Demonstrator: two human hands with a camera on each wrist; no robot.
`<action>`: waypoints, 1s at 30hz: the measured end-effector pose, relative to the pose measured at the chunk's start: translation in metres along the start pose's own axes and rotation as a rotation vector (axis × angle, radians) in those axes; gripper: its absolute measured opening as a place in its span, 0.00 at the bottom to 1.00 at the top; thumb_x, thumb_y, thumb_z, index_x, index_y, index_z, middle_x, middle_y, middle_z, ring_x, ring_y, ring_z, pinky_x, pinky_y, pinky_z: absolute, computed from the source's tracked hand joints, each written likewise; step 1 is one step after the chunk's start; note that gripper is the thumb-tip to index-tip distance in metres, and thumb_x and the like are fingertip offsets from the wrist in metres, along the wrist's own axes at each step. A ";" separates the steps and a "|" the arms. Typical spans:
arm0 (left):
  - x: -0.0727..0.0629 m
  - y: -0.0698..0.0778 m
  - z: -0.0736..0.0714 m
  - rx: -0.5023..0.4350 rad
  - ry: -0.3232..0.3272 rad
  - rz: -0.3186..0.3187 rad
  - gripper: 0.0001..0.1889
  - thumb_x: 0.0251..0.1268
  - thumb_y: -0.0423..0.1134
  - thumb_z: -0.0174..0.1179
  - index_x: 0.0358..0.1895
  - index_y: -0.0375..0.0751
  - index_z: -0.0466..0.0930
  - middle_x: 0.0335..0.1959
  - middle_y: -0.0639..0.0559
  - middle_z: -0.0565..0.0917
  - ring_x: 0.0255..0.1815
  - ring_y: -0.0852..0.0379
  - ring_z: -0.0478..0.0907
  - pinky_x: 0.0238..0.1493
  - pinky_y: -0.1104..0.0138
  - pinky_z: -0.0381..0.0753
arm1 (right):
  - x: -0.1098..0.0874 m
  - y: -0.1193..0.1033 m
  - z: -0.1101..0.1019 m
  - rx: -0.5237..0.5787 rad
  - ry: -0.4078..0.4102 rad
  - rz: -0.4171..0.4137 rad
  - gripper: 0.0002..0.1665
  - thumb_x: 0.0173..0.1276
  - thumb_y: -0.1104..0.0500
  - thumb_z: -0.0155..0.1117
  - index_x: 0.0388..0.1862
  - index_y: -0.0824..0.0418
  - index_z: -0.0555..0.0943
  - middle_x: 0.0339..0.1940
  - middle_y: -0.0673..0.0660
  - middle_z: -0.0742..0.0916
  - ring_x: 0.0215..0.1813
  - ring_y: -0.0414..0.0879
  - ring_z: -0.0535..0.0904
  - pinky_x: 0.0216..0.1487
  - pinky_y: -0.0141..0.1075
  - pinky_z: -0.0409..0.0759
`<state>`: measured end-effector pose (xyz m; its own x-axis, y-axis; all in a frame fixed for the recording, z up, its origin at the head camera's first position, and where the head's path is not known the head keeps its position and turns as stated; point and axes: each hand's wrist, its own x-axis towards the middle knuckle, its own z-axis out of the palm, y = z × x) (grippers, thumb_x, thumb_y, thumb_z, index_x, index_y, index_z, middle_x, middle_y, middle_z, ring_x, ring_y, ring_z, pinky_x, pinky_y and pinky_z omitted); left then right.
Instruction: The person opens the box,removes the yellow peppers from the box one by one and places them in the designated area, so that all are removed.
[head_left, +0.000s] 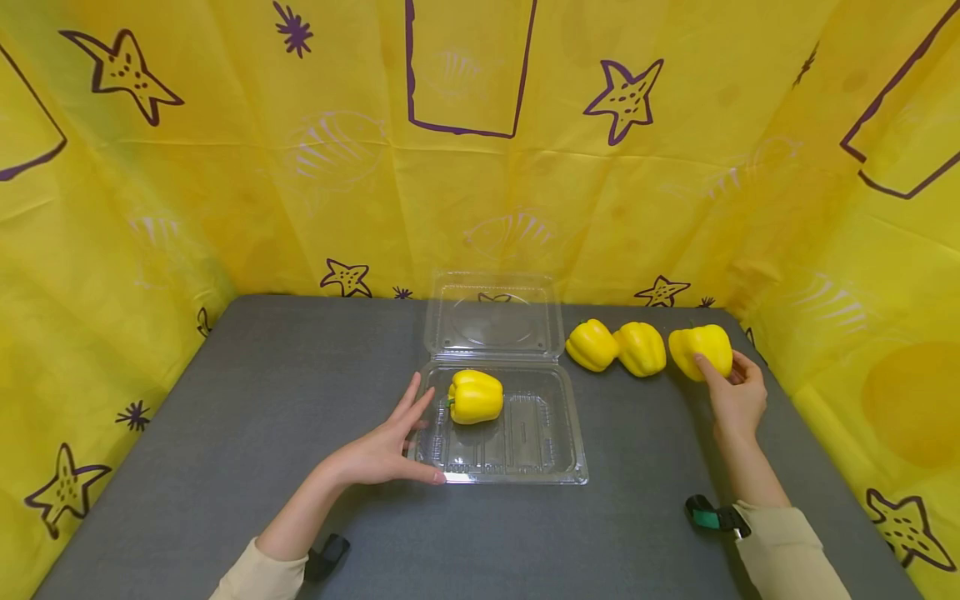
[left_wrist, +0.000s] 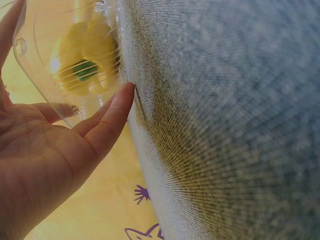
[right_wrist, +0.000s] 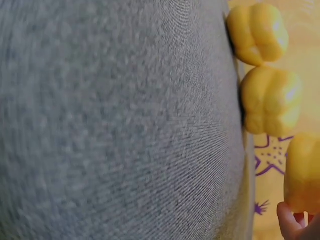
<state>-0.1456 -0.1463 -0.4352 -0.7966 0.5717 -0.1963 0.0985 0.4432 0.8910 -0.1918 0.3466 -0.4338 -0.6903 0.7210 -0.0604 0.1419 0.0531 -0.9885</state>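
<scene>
A clear plastic clamshell container [head_left: 540,477] stands with its lid [head_left: 495,287] tipped back. One yellow bell pepper [head_left: 477,397] lies on its side in the left half of the base, green stem toward the left. My left hand [head_left: 378,450] is spread along the base's left side, thumb at the front corner; in the left wrist view the fingers [left_wrist: 114,112] look straight. At the right, my right hand [head_left: 738,400] grips another yellow bell pepper [head_left: 705,346] between thumb and fingers. The right wrist view shows this held pepper [right_wrist: 305,172] partly, cut by the frame edge.
Two more yellow bell peppers, one [head_left: 591,345] nearer the lid and one [head_left: 641,349] beside it, sit side by side right of the container. A grey cloth [head_left: 225,417] covers the table. A yellow patterned curtain [head_left: 480,183] hangs behind and at both sides.
</scene>
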 end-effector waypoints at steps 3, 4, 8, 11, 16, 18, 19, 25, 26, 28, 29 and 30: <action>0.000 0.000 0.000 0.002 0.000 -0.001 0.64 0.50 0.47 0.76 0.79 0.45 0.33 0.76 0.51 0.18 0.73 0.38 0.57 0.64 0.41 0.63 | 0.004 0.002 0.000 -0.038 -0.001 0.020 0.45 0.52 0.45 0.79 0.67 0.57 0.72 0.44 0.41 0.76 0.44 0.34 0.70 0.44 0.22 0.70; -0.001 0.000 0.000 0.002 0.001 -0.001 0.64 0.50 0.47 0.76 0.79 0.46 0.33 0.76 0.51 0.18 0.73 0.38 0.57 0.64 0.41 0.63 | 0.005 0.003 0.000 -0.052 -0.002 0.027 0.45 0.52 0.45 0.78 0.67 0.57 0.71 0.44 0.41 0.76 0.44 0.34 0.70 0.45 0.23 0.70; -0.001 0.000 0.000 0.002 0.001 0.000 0.63 0.50 0.47 0.76 0.79 0.46 0.33 0.77 0.51 0.18 0.73 0.38 0.57 0.64 0.41 0.63 | 0.009 0.006 0.001 -0.145 -0.009 0.046 0.47 0.55 0.42 0.75 0.70 0.56 0.69 0.49 0.43 0.76 0.49 0.36 0.70 0.49 0.26 0.70; -0.001 0.000 0.000 0.003 -0.001 0.001 0.63 0.50 0.47 0.76 0.79 0.46 0.33 0.77 0.51 0.18 0.73 0.38 0.57 0.64 0.41 0.63 | 0.011 0.009 0.002 -0.208 -0.026 0.052 0.48 0.57 0.40 0.73 0.72 0.56 0.67 0.55 0.47 0.75 0.54 0.40 0.70 0.51 0.27 0.71; -0.001 0.000 0.000 0.002 -0.001 0.001 0.64 0.50 0.47 0.76 0.79 0.45 0.33 0.77 0.51 0.18 0.73 0.38 0.57 0.64 0.41 0.64 | 0.015 0.013 0.004 -0.301 -0.049 0.028 0.49 0.58 0.37 0.70 0.73 0.58 0.65 0.60 0.54 0.74 0.57 0.46 0.69 0.49 0.28 0.71; -0.001 0.000 0.000 0.000 0.000 0.001 0.64 0.50 0.47 0.76 0.79 0.45 0.33 0.77 0.51 0.18 0.73 0.38 0.57 0.64 0.41 0.63 | 0.017 0.014 0.005 -0.331 -0.056 0.023 0.50 0.58 0.36 0.69 0.73 0.58 0.65 0.61 0.55 0.74 0.57 0.47 0.68 0.49 0.28 0.70; -0.001 0.000 0.000 0.000 0.000 0.001 0.64 0.50 0.47 0.76 0.79 0.45 0.33 0.77 0.51 0.18 0.73 0.38 0.57 0.64 0.41 0.63 | 0.017 0.014 0.005 -0.342 -0.061 0.023 0.51 0.58 0.36 0.69 0.73 0.58 0.65 0.61 0.56 0.73 0.57 0.47 0.68 0.50 0.29 0.70; 0.000 -0.001 0.000 -0.001 -0.002 0.005 0.63 0.50 0.47 0.76 0.79 0.45 0.33 0.77 0.51 0.18 0.73 0.37 0.57 0.64 0.41 0.63 | 0.019 0.017 0.007 -0.384 -0.101 0.007 0.52 0.59 0.36 0.68 0.74 0.61 0.63 0.65 0.60 0.73 0.61 0.51 0.67 0.55 0.34 0.71; 0.000 -0.001 0.000 -0.001 -0.002 0.006 0.63 0.50 0.47 0.76 0.79 0.45 0.33 0.77 0.51 0.18 0.73 0.37 0.57 0.64 0.41 0.63 | 0.019 0.017 0.007 -0.387 -0.106 0.003 0.52 0.59 0.36 0.68 0.74 0.62 0.63 0.65 0.61 0.73 0.61 0.52 0.67 0.55 0.35 0.71; -0.001 -0.001 0.000 -0.004 -0.003 0.007 0.63 0.50 0.47 0.76 0.79 0.46 0.33 0.76 0.51 0.18 0.73 0.37 0.57 0.64 0.41 0.62 | 0.019 0.017 0.007 -0.390 -0.116 -0.002 0.52 0.60 0.36 0.68 0.74 0.62 0.63 0.66 0.61 0.72 0.62 0.52 0.67 0.56 0.36 0.70; -0.001 -0.001 0.000 -0.005 -0.003 0.007 0.63 0.50 0.47 0.76 0.79 0.46 0.33 0.76 0.52 0.18 0.73 0.37 0.57 0.65 0.40 0.62 | 0.019 0.018 0.008 -0.393 -0.121 -0.005 0.52 0.60 0.35 0.67 0.74 0.62 0.63 0.66 0.61 0.72 0.62 0.52 0.67 0.56 0.36 0.70; -0.001 -0.001 0.000 -0.006 -0.004 0.007 0.63 0.50 0.47 0.76 0.79 0.46 0.33 0.76 0.52 0.18 0.73 0.37 0.57 0.65 0.40 0.62 | 0.019 0.018 0.008 -0.396 -0.124 -0.009 0.52 0.60 0.35 0.67 0.74 0.62 0.63 0.66 0.62 0.72 0.62 0.52 0.67 0.56 0.37 0.70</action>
<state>-0.1452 -0.1470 -0.4357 -0.7937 0.5773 -0.1918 0.1001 0.4350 0.8949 -0.2081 0.3560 -0.4538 -0.7694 0.6321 -0.0918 0.3806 0.3383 -0.8606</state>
